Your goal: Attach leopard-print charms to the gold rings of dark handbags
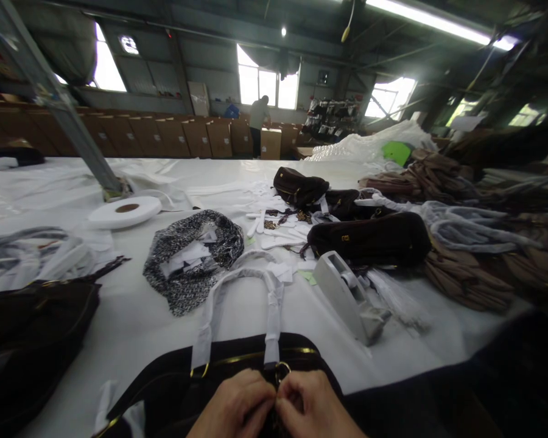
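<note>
A dark handbag [164, 377] lies in front of me at the table's near edge, with a gold zipper along its top. Its handles [274, 304] are wrapped in white paper and stand up away from me. My left hand [244, 398] and my right hand [308, 398] meet over the bag, fingertips pinched together just below a gold ring [282, 368] at the handle's base. Whatever is between the fingers is too small and hidden to make out.
A grey tape dispenser [347, 298] stands right of the handles. Beyond are a black-and-white knit cloth [159, 267] with paper scraps, a white roll [141, 213] and more dark bags [369, 237]. Another dark bag [31, 340] lies left. A person [258, 118] stands by cartons [168, 137].
</note>
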Motion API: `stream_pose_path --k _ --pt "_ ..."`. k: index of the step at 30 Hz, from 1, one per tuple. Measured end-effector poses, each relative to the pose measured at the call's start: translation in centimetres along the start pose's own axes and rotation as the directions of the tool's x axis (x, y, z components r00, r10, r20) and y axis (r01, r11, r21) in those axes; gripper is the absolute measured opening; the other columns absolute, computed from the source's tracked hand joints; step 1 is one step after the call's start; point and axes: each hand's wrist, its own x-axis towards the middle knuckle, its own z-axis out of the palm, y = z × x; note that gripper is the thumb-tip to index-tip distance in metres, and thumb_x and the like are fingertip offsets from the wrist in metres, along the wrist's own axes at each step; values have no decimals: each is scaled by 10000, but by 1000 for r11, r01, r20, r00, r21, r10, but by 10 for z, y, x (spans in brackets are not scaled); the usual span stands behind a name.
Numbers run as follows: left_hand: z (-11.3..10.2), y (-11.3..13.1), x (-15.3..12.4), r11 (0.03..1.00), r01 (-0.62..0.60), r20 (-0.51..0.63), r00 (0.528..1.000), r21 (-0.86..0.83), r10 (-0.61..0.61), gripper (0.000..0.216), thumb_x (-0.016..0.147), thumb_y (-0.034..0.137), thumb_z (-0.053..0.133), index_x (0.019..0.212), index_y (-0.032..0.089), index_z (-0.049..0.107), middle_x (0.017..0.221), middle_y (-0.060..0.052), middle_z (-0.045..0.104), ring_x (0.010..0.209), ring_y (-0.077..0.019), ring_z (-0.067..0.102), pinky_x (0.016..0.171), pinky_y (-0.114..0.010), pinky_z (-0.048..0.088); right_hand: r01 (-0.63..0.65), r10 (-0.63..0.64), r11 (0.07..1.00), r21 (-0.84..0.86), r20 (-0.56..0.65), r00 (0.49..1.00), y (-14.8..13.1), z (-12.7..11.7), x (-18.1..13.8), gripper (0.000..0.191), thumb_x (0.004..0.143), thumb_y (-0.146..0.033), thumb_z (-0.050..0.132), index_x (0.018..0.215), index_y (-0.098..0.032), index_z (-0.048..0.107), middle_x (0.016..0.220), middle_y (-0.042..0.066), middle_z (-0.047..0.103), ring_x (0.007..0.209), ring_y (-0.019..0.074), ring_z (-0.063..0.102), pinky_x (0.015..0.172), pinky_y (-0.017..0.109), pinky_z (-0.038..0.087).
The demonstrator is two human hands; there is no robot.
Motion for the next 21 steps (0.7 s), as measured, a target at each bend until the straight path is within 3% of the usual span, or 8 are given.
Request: stream_pose_path --k 3,6,10,12,15,18,21 --pt "1 -4 0 997 49 -20 999 -62 -51 260 865 249 490 683 188 667 709 -36 658 679 -154 597 620 -196 410 -26 25 995 92 13 1000 2 4 -1 157 668 -106 520 610 -144 661 508 -16 585 488 106 523 448 187 303" --pt "4 -9 -1 950 111 -60 989 -293 -134 286 841 346 531 665 168 668 654 -27 649 631 -151 580 601 -201 414 -84 68 958 275 68 995 1 0 -3 128 700 -136 536 660 -150 658 521 -21 578 492 115 540 450 185 347" --pt "9 -12 -2 844 157 -75 971 -512 -227 312 788 406 594 628 146 660 581 -3 583 574 -126 506 559 -202 388 71 -62 949 307 -38 997 3 -5 -2 76 670 -107 614 628 -157 653 667 -2 632 664 140 585 604 207 419" --pt "13 -12 -1 791 197 -40 962 -579 -269 302 768 403 618 630 138 658 576 -1 573 557 -119 494 535 -201 379 8 -9 908 419 -1 1000 10 -3 1 51 691 -142 625 647 -150 651 630 -4 631 617 133 579 572 208 420" --pt "19 -14 2 686 253 55 953 -682 -297 325 767 433 612 672 125 656 588 -16 591 525 -116 506 501 -204 381 -161 107 768 619 124 987 24 6 9 106 694 -225 655 658 -137 608 517 -15 601 475 116 545 468 201 398" --pt "23 -17 5 617 265 73 945 -741 -318 340 762 449 615 695 117 643 572 -19 597 497 -108 505 490 -204 381 -177 80 681 710 168 982 31 12 15 236 654 -313 724 641 -143 560 486 -14 594 434 108 534 450 201 398" --pt "25 -21 8 602 253 61 945 -758 -320 344 743 458 632 692 118 643 556 -18 601 485 -108 502 482 -206 373 -166 44 673 721 185 982 30 11 19 321 617 -383 762 629 -143 550 496 -7 595 447 103 531 459 200 389"
